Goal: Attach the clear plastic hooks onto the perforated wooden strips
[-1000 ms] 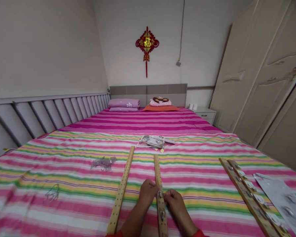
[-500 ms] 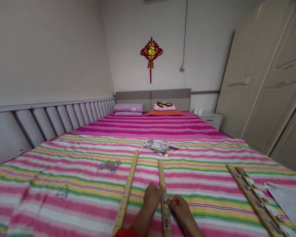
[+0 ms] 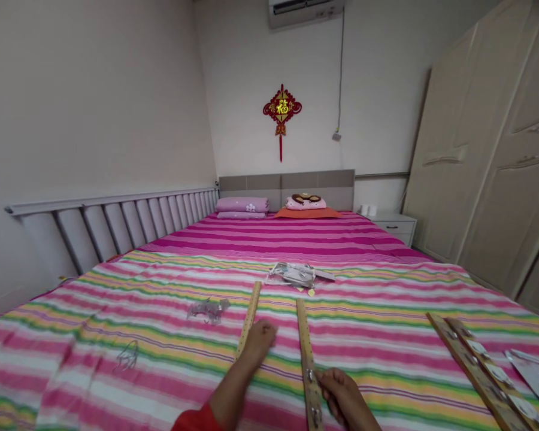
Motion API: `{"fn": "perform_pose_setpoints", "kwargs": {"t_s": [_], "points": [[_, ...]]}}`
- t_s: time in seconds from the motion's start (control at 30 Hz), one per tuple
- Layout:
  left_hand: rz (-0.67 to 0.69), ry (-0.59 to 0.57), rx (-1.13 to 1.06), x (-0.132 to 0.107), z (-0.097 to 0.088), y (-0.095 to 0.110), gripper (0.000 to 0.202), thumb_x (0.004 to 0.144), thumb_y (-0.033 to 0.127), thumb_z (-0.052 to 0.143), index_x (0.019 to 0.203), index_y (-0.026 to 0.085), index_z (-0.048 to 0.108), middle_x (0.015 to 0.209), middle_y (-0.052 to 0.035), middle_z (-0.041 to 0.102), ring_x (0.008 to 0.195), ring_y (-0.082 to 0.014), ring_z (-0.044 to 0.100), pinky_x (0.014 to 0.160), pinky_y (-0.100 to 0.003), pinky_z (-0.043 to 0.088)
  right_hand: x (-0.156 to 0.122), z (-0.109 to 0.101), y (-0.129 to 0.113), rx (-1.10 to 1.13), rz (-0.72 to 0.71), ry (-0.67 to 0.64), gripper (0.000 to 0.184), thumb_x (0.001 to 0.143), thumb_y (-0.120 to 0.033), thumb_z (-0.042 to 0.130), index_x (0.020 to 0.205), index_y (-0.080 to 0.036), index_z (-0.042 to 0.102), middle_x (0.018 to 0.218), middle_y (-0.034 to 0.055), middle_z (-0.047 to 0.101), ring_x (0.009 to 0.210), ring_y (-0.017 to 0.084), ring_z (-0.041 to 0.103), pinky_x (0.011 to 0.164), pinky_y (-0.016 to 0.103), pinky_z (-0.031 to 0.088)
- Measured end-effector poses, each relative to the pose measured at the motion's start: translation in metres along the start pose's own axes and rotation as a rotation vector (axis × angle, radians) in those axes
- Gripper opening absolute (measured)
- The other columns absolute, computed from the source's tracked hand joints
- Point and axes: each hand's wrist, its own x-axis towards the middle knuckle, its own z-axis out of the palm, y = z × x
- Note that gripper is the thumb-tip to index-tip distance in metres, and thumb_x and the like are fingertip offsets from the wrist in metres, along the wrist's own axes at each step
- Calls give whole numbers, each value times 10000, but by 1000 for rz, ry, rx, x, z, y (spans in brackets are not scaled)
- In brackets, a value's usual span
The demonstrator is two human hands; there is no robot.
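Two narrow wooden strips with rows of small holes lie lengthwise on the striped bedspread. On the middle strip (image 3: 303, 335) sit shiny metal fittings; the upper fitting (image 3: 310, 376) is beside the fingertips of my right hand (image 3: 344, 395), which are pinched together against the strip's right edge. A second fitting (image 3: 315, 414) lies nearer to me on that strip. My left hand (image 3: 259, 341), fingers curled in, is raised over the left strip (image 3: 250, 311) and hides part of it. Whether anything is between its fingers does not show.
Left of the strips lies a clear bag of metal hooks (image 3: 209, 310), with a loose clear wrapper (image 3: 128, 356) nearer. Beyond them is a pile of plastic packets (image 3: 294, 275). On the right lie more wooden strips (image 3: 469, 359) with fittings and a white plastic bag (image 3: 534, 377).
My left hand has left the middle strip and moved left, over the other strip. My right hand stays beside the upper fitting. The view has tilted up slightly.
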Motion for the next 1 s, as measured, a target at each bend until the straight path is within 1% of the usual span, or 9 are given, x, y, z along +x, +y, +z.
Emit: {"fn": "perform_pose_setpoints", "kwargs": {"t_s": [0.07,0.17,0.23,0.3,0.5,0.67,0.73,0.87,1.0], "points": [[53,101,13,14,-45,-7,145,738,320,525,665,199,556,598,14,575,636,-158,567,625,-248,423,2,-1,5,13,-29,5,433,561,-578,660,471,-223,429,294,-106,304,254,37,213,342,209,79],[193,350,207,33,-107,-23,138,735,288,494,700,201,595,651,-3,617,671,-177,575,655,-267,421,5,-1,10,37,-61,15,444,566,-578,678,484,-216,433,332,-94,349,269,32,226,351,208,85],[188,408,368,44,-135,-34,150,761,267,476,750,198,608,700,-13,637,705,-181,587,664,-264,420,4,0,11,51,-66,21,445,573,-572,686,492,-213,435,349,-96,350,280,29,217,354,208,84],[201,413,535,53,-150,-44,162,779,230,476,817,192,629,794,-34,664,791,-188,601,714,-267,426,3,1,10,60,-64,32,448,580,-569,691,494,-213,433,354,-99,343,283,26,203,356,210,79],[290,294,853,70,-150,-50,280,801,163,468,990,188,674,1028,-85,674,962,-227,604,844,-309,417,-1,0,7,55,-33,39,465,573,-593,705,506,-209,451,368,-86,397,276,25,221,352,210,82],[332,252,924,76,-147,-39,256,805,185,462,893,198,702,969,-88,684,940,-247,610,840,-346,413,-1,-1,7,38,-47,70,464,592,-606,690,518,-208,465,369,-80,421,269,29,229,348,213,86],[339,283,828,77,-150,-35,241,795,202,467,835,201,705,924,-86,681,918,-255,606,847,-364,411,-1,-1,8,44,-51,68,464,590,-603,695,518,-206,466,378,-75,437,273,28,238,350,213,95],[201,450,282,80,-160,-29,88,669,226,575,667,213,662,808,-45,652,899,-245,583,875,-357,415,0,-2,7,62,-40,35,476,575,-609,705,512,-206,458,371,-81,424,273,26,242,343,209,100],[61,484,28,79,-168,-18,136,620,333,590,613,197,589,653,-25,609,738,-222,596,744,-353,461,1,-2,6,63,-37,21,477,556,-607,711,504,-209,453,346,-92,398,257,32,250,334,210,104]]}}
